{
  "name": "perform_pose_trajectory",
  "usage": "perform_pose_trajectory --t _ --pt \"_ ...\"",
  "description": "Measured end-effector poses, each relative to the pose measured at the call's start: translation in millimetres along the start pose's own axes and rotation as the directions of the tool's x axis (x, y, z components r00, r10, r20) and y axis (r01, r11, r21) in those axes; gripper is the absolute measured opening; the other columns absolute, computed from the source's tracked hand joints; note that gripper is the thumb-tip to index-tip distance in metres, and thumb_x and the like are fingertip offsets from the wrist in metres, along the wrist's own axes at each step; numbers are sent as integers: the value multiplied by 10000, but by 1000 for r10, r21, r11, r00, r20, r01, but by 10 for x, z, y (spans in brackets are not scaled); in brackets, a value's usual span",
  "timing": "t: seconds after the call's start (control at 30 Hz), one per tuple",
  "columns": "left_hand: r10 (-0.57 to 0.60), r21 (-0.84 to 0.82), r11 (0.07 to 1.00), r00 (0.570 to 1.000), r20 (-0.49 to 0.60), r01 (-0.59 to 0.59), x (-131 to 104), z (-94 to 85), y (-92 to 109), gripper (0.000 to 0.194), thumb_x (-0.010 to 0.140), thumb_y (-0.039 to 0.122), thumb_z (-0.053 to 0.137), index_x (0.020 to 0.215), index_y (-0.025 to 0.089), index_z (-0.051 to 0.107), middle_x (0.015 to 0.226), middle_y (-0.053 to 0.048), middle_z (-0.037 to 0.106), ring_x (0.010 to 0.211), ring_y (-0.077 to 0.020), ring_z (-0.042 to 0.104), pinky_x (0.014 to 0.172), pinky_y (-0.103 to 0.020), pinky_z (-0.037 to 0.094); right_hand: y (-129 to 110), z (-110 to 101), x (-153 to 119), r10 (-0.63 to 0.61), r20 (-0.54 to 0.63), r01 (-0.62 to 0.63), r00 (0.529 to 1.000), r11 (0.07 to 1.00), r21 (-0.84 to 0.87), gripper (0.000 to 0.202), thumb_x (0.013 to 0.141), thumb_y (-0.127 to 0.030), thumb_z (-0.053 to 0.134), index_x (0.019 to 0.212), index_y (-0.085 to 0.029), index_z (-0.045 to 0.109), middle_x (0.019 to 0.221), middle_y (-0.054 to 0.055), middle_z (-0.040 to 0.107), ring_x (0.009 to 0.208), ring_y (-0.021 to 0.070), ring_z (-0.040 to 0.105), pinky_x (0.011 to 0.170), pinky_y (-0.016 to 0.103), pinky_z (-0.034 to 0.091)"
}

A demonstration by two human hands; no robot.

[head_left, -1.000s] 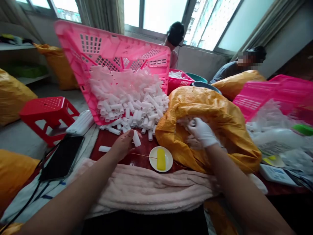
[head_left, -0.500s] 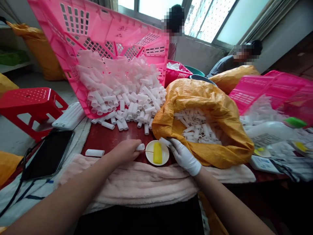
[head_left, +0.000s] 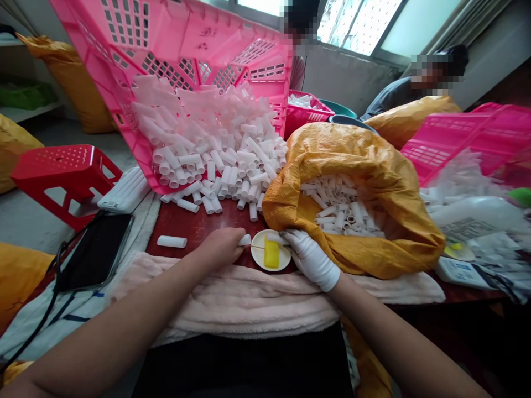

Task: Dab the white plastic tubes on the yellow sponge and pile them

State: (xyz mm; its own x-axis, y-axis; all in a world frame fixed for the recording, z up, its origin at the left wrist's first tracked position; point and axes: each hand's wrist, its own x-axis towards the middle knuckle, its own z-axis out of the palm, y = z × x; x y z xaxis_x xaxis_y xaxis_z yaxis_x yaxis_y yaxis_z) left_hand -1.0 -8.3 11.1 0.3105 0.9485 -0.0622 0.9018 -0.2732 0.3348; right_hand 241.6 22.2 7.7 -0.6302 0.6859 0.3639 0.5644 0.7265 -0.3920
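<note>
My bare left hand [head_left: 223,247] is closed around a short white tube [head_left: 245,240], whose end sticks out toward the dish. A thin stick reaches from that hand over the white dish [head_left: 257,258]. On the dish lies a yellow block [head_left: 271,253]. My gloved right hand [head_left: 312,257] is at the dish's right edge, fingers closed on a whitish tube [head_left: 282,239] that is partly hidden. A single white tube [head_left: 171,241] lies on the red table [head_left: 199,223] left of my left hand.
A tilted pink basket [head_left: 166,27] spills white tubes [head_left: 224,160] behind the dish. An open orange sack [head_left: 352,143] of tubes stands right. A phone [head_left: 97,249], red stool [head_left: 58,166] and pink towel [head_left: 240,298] lie around; two people sit behind.
The whole view has shifted, so most things appear slightly to the right and higher. Both hands remain beside the dish, still closed on their tubes.
</note>
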Motion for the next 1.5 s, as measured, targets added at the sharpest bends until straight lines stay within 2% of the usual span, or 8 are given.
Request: perform_pose_trajectory --t 0.4,0.57,0.77,0.9,1.1,1.23,1.4,1.5 --pt "-3 1 1000 999 33 3 8 -7 3 161 810 319 441 766 198 536 771 -40 620 706 -184 574 580 -255 365 -1 -75 -76 -175 89 183 981 978 -95 272 884 -132 408 1092 -184 576 1108 97 605 1068 222 513 939 432 442" --pt "-12 7 1000 999 41 12 1 -26 10 154 807 309 437 774 199 540 786 -47 622 715 -191 573 592 -260 365 -8 -75 -107 -106 36 110 994 987 -121 268 881 -148 424 1119 -149 547 1118 128 586 1079 237 501 936 447 444" --pt "4 19 1000 999 36 -5 -9 -52 31 156 808 313 440 776 200 543 786 -45 629 710 -190 578 580 -258 365 -15 -105 -133 -165 129 181 978 975 -126 266 876 -168 448 1118 -202 554 1157 94 577 1144 264 455 942 493 423" --pt "3 34 999 1000 26 -4 -9 -38 30 131 795 289 451 769 198 542 783 -44 634 716 -190 583 577 -256 366 -41 -89 -142 -138 56 145 989 980 -135 248 879 -172 439 1100 -167 553 1083 123 593 1061 252 510 887 467 466" --pt "-6 23 1000 1000 23 6 1 2 19 150 795 307 446 778 195 543 785 -44 635 719 -183 584 571 -251 357 -68 -88 -220 -354 159 384 922 893 -236 222 887 -152 442 1025 -184 614 996 88 639 976 230 551 803 380 493" --pt "0 24 1000 1000 21 0 6 22 13 141 793 304 454 787 198 546 797 -44 637 732 -190 587 576 -255 356 -117 -117 -264 -350 166 382 922 891 -246 253 882 -126 437 1059 -192 605 1055 100 636 846 198 589 712 345 506" --pt "-36 26 999 999 -8 36 -9 6 10 195 807 368 460 759 195 536 761 -44 631 706 -198 581 569 -263 347 -283 -72 -219 -317 16 317 948 948 15 219 852 -129 507 1018 -228 609 1027 78 643 916 205 587 768 362 500" --pt "5 44 999 992 -125 1 -29 -42 21 148 803 324 478 759 191 528 780 -39 621 767 -201 573 636 -274 361 -381 49 -98 60 -256 66 965 888 456 252 848 -163 523 1075 -264 562 1062 58 607 940 180 590 776 340 510"
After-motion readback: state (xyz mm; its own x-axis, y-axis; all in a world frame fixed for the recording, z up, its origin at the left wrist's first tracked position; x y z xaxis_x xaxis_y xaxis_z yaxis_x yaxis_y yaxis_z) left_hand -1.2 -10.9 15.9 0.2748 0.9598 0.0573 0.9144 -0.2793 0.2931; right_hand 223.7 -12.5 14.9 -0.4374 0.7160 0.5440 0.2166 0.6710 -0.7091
